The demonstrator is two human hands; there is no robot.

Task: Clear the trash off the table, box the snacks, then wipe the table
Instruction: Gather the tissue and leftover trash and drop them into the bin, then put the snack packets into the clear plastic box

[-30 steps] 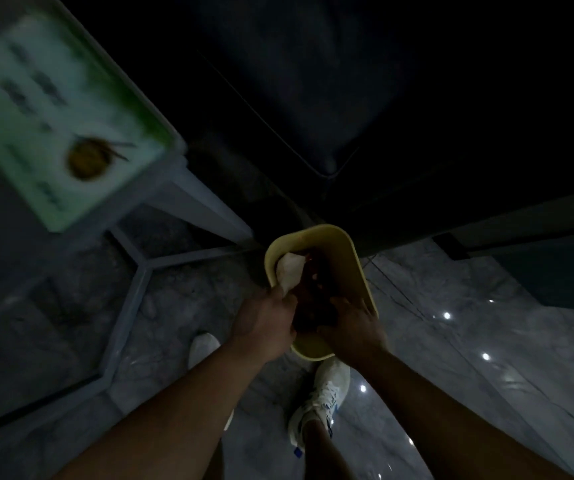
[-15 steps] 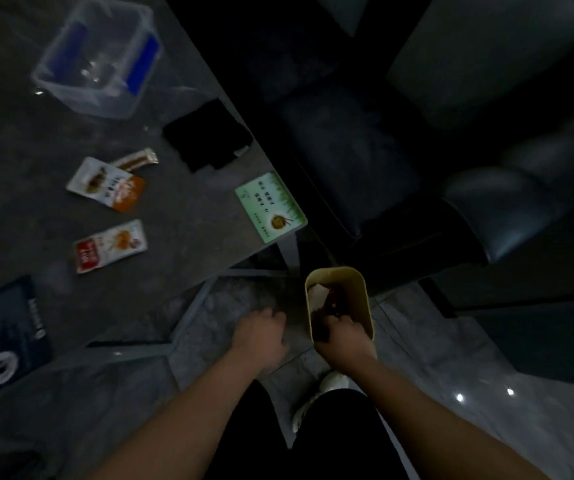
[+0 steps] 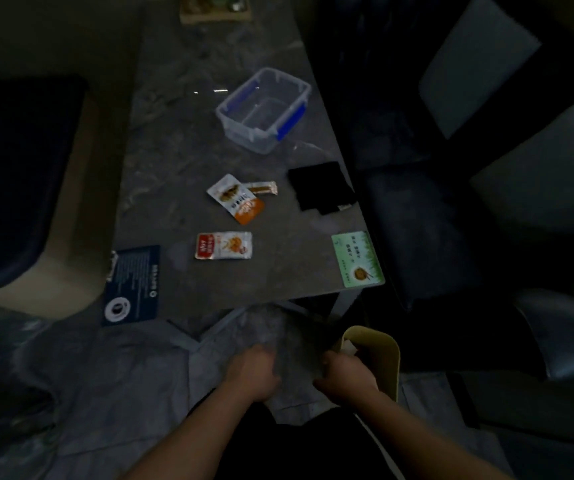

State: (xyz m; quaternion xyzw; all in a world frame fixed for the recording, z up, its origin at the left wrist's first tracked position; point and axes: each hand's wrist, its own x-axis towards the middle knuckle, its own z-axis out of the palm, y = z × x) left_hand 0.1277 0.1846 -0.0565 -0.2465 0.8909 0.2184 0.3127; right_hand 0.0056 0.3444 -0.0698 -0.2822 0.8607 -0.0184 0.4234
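Note:
On the floor by the table's near right corner stands a yellow bin (image 3: 391,344) with white crumpled paper (image 3: 349,346) inside. My right hand (image 3: 344,375) curls over the bin's near left rim. My left hand (image 3: 254,374) hangs beside it, fingers curled, holding nothing. On the grey marble table (image 3: 181,161) lie a white-and-orange snack pouch (image 3: 239,199), a thin snack stick (image 3: 261,187) and a red-and-white pouch (image 3: 223,245). An open clear box with blue clips (image 3: 244,133) stands farther back. A black cloth (image 3: 320,187) lies near the right edge.
A green card (image 3: 356,258) lies at the table's near right corner and a dark blue card (image 3: 133,285) at the near left. A tray of items (image 3: 214,8) sits at the far end. Dark padded seats (image 3: 417,220) line the right side, and another seat (image 3: 12,185) stands on the left.
My view has risen from the bin to the whole table. My left hand dropped the white paper into the bin and pulled back left. My right hand stayed at the bin's rim.

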